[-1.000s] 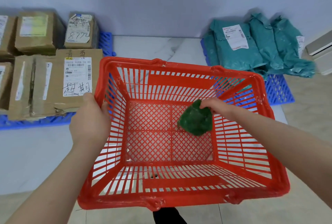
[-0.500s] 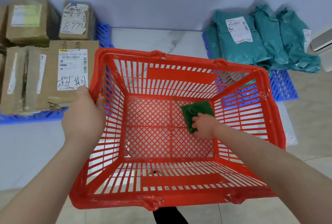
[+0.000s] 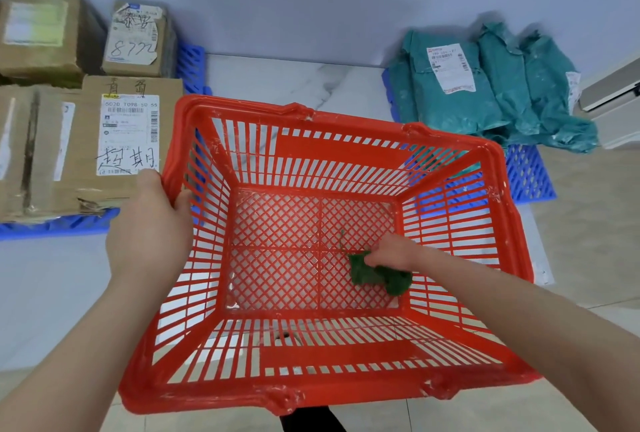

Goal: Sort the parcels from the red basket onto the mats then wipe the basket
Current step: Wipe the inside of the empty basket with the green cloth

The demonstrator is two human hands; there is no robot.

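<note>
The red basket stands on the pale floor between two blue mats, its open top facing the camera. It is moulded red plastic with slatted walls, a diamond-lattice bottom and a thick rim marked with whitish scuffs and smears.

The left grip is closed around the basket's left rim, thumb on the inner side. The right grip reaches down inside and is curled on a crumpled green cloth, pressing it to the lattice bottom towards the right wall; a loose thread trails from the cloth.

Brown cardboard boxes with white labels and handwritten characters lie on the left mat. Teal plastic mailer bags are heaped on the right mat, just beyond the basket's far right corner.
</note>
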